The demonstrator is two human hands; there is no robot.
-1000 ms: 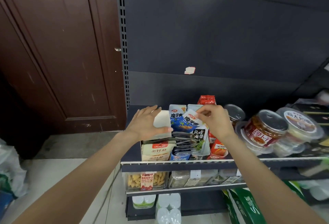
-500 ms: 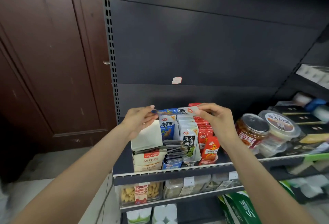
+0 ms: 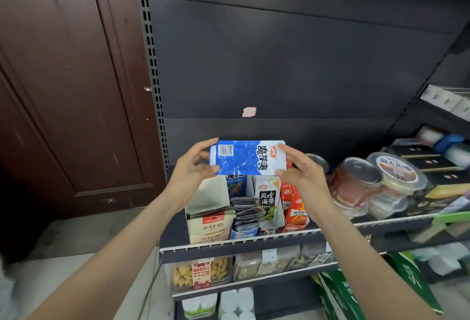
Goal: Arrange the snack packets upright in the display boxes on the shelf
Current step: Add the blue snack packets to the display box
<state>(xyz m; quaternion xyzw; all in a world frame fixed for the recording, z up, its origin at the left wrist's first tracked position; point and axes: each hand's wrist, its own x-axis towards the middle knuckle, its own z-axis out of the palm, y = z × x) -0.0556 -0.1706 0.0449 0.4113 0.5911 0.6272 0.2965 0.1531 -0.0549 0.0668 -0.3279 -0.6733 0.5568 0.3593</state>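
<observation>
A blue and white snack packet (image 3: 245, 158) is held sideways above the display boxes, its printed face toward me. My left hand (image 3: 189, 169) pinches its left end and my right hand (image 3: 302, 170) pinches its right end. Below stand several open display boxes on the black shelf (image 3: 236, 242): a beige box (image 3: 211, 225) at the left, a blue box (image 3: 243, 232) with grey packets lying flat, a white box (image 3: 270, 228) with upright seaweed packets (image 3: 267, 196), and a red box (image 3: 295, 226) with red packets.
Clear tubs with printed lids (image 3: 356, 184) sit on the shelf to the right. Lower shelves hold boxed snacks (image 3: 201, 271) and white rolls (image 3: 236, 302). A dark wooden door (image 3: 66, 90) stands left. A green bag (image 3: 340, 291) leans at the lower right.
The blue packet has come up out of the boxes and turned from edge-on to face me, held level between both hands. The view has tilted up slightly.
</observation>
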